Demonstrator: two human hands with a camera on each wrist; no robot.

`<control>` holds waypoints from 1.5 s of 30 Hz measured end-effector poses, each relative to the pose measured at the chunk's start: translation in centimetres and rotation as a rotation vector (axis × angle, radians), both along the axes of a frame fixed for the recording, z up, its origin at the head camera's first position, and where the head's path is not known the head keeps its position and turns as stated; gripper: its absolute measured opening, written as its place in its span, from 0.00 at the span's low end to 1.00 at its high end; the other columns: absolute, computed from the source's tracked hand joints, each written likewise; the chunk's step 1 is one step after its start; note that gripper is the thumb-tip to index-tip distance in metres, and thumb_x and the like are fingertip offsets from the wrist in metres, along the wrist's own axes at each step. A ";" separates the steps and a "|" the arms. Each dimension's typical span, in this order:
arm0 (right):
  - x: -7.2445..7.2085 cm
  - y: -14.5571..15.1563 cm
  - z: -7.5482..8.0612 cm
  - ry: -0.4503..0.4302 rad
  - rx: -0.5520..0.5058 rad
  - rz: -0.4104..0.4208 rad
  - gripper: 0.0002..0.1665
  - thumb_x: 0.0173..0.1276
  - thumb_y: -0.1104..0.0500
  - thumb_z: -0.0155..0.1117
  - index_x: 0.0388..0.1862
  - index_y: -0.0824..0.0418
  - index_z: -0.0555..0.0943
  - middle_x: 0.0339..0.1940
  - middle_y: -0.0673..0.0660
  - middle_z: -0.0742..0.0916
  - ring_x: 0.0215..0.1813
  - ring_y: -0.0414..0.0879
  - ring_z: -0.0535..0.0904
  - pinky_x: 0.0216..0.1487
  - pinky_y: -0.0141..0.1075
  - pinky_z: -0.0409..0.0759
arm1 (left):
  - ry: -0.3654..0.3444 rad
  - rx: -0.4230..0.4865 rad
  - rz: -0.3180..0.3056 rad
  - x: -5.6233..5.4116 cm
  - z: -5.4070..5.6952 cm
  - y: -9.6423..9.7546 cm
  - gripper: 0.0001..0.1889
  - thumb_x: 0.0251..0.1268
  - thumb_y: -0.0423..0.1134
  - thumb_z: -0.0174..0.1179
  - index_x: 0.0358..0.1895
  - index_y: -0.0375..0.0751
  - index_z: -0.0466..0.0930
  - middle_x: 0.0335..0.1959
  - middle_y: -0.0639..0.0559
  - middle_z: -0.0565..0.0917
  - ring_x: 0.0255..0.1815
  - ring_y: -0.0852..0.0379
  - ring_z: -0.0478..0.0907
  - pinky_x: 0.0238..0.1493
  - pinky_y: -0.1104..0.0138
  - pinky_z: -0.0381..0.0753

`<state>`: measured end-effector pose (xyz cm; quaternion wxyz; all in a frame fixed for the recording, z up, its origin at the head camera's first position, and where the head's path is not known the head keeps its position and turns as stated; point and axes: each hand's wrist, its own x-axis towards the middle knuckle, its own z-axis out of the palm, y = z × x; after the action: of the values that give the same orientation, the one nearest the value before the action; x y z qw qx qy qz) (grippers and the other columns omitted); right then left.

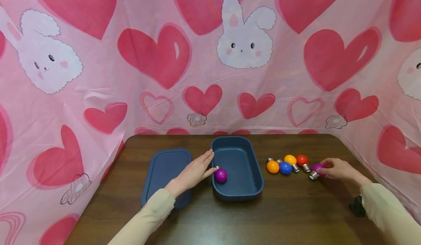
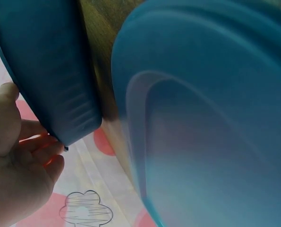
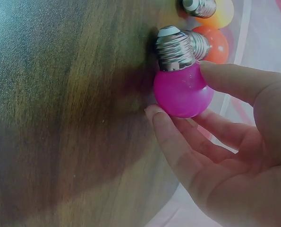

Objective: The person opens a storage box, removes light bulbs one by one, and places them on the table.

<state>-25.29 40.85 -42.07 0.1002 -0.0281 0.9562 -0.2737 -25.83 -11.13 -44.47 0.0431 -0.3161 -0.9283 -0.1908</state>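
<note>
At the right of the head view, my right hand (image 1: 338,170) pinches a purple light bulb (image 1: 318,169) between thumb and fingers. The right wrist view shows this purple bulb (image 3: 183,92) with its silver screw base pointing away from the palm. My left hand (image 1: 194,170) rests against the left side of a dark blue box (image 1: 236,193), its fingers fairly straight along the rim. In the left wrist view, the fingertips touch the box's edge (image 2: 36,111). Inside the box, by its left wall, lies another purple bulb (image 1: 220,175).
Several bulbs lie right of the box: two orange, a blue bulb (image 1: 285,168) and a red bulb (image 1: 301,160). A flat blue lid (image 1: 164,164) lies left of the box, partly under the left forearm. A pink patterned cloth (image 1: 210,73) hangs around the wooden table (image 1: 279,215).
</note>
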 end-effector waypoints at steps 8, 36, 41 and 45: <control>-0.1 0.0 -0.1 -0.003 0.009 0.009 0.28 0.68 0.53 0.67 0.49 0.79 0.76 0.31 0.56 0.86 0.32 0.42 0.81 0.31 0.29 0.83 | 0.001 -0.002 0.002 0.1 0.0 0.1 0.35 0.74 0.53 0.53 0.75 0.34 0.60 0.77 0.39 0.63 0.77 0.43 0.64 0.72 0.50 0.70; 0.1 -0.2 0.1 0.020 0.039 -0.004 0.29 0.66 0.49 0.68 0.48 0.76 0.78 0.30 0.53 0.87 0.30 0.39 0.81 0.29 0.28 0.80 | 0.002 -0.014 0.011 -0.1 0.0 0.0 0.36 0.74 0.54 0.53 0.76 0.36 0.59 0.78 0.40 0.62 0.77 0.43 0.64 0.72 0.51 0.70; 0.1 -0.1 0.2 0.017 0.047 -0.007 0.30 0.66 0.48 0.68 0.48 0.76 0.78 0.29 0.53 0.87 0.30 0.41 0.82 0.29 0.29 0.80 | 0.000 -0.011 0.008 -0.1 -0.1 -0.1 0.35 0.74 0.54 0.53 0.75 0.35 0.60 0.77 0.39 0.62 0.77 0.42 0.64 0.72 0.50 0.70; 0.2 0.0 0.4 0.005 0.061 -0.010 0.32 0.67 0.47 0.67 0.50 0.76 0.77 0.32 0.55 0.88 0.33 0.44 0.84 0.31 0.30 0.81 | 0.003 -0.008 0.004 0.0 -0.1 -0.1 0.35 0.74 0.54 0.53 0.75 0.34 0.60 0.77 0.38 0.63 0.77 0.42 0.64 0.72 0.50 0.70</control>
<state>-25.12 40.89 -41.64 0.0973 -0.0210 0.9644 -0.2449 -25.88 -11.19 -44.61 0.0437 -0.3146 -0.9297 -0.1867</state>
